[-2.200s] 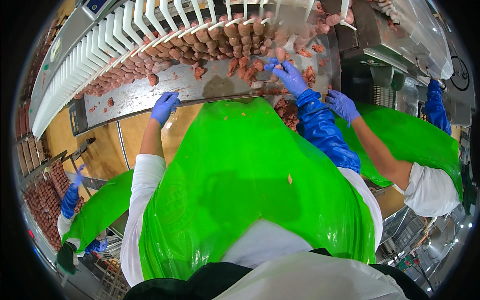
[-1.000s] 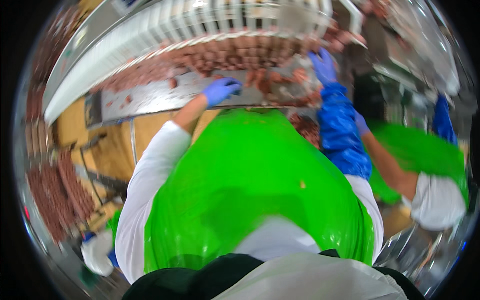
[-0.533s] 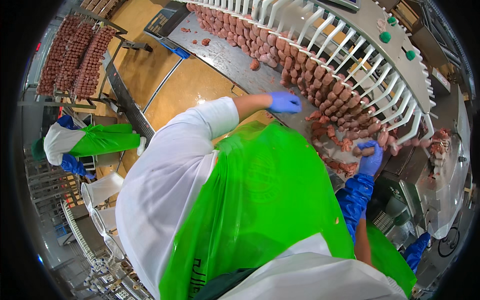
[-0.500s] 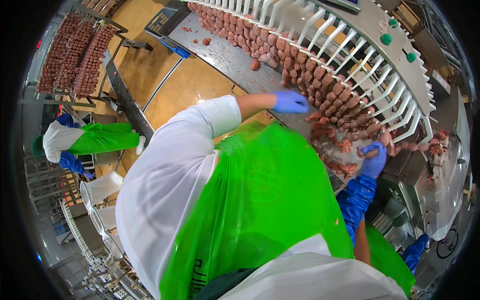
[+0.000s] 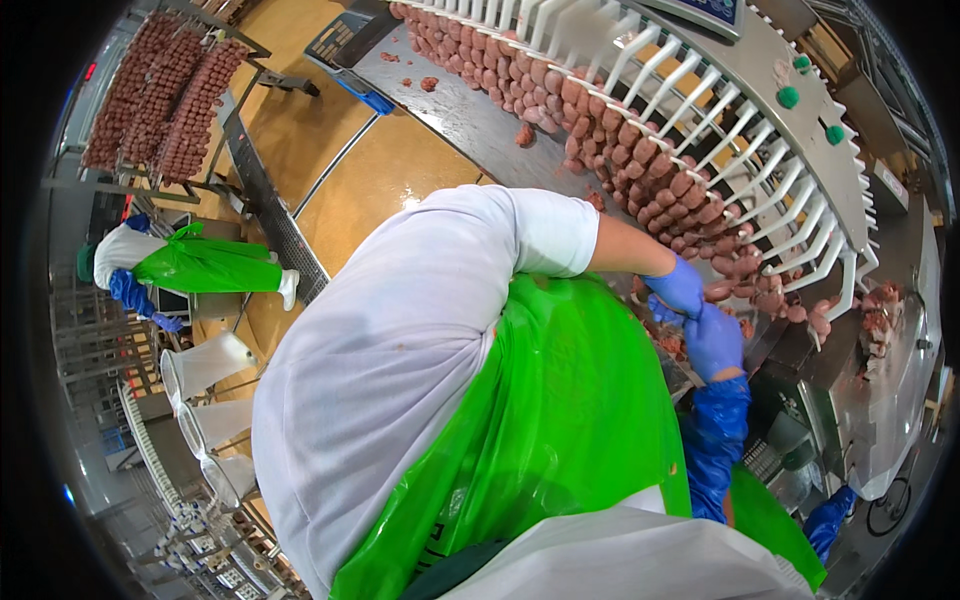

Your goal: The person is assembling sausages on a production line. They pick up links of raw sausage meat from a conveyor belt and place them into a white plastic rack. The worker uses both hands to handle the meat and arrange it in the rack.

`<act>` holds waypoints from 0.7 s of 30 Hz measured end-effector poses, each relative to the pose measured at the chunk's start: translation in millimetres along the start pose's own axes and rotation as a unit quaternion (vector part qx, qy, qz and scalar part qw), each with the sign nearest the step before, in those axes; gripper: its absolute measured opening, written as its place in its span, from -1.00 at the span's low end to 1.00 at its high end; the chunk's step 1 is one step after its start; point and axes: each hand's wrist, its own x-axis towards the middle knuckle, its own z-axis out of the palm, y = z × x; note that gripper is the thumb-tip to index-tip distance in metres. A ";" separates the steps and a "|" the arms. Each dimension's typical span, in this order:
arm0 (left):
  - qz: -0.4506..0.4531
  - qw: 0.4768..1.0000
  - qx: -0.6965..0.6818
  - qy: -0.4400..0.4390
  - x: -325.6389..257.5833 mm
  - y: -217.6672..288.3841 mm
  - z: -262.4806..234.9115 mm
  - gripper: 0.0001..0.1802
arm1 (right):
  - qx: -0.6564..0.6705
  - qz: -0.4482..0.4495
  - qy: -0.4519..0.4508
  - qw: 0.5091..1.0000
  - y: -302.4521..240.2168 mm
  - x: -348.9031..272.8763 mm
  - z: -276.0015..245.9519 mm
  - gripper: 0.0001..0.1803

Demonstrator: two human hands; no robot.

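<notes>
Sausages [image 5: 640,150] are hanging in a long pink string from the white pegs [image 5: 760,170] of a curved machine, and both hands are working at the near end of that string. Nearest the camera, a green plastic apron [image 5: 560,430] and a white sleeve [image 5: 420,320] are filling the lower middle of the view. The left hand [image 5: 678,287], in a blue glove, is reaching across to the links just beyond the apron, with its fingers curled; whether they are closing on a link cannot be told. The right hand [image 5: 714,342], also gloved in blue with a blue sleeve cover below it, is sitting just beside the left, fingers bent toward the same cluster, their hold hidden too.

Judging by the scene, most of the string is already draped on the pegs, while loose links at the right end are waiting to be handled. Scraps of meat [image 5: 524,135] are lying on the steel bench [image 5: 470,110] under the pegs. Farther off, a rack of hung sausages [image 5: 160,90] is standing by the yellow floor [image 5: 390,180], and another person in a green apron [image 5: 200,265] is bending well apart at the left. The wearer's own arm and apron are blocking much of the work area.
</notes>
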 end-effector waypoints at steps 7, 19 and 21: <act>0.143 0.955 0.197 0.167 81.8 -87.9 4.4 -0.65 | -0.041 0.162 0.017 0.986 31.4 48.6 93.0 -0.76; 0.381 0.813 0.271 0.347 29.4 -29.3 -17.8 -0.62 | 0.305 0.305 0.044 0.901 113.9 -17.9 98.6 -0.61; 0.474 0.740 0.309 0.365 52.1 -12.2 -15.5 -0.63 | 0.374 0.133 0.194 0.897 44.0 -5.9 53.6 -0.60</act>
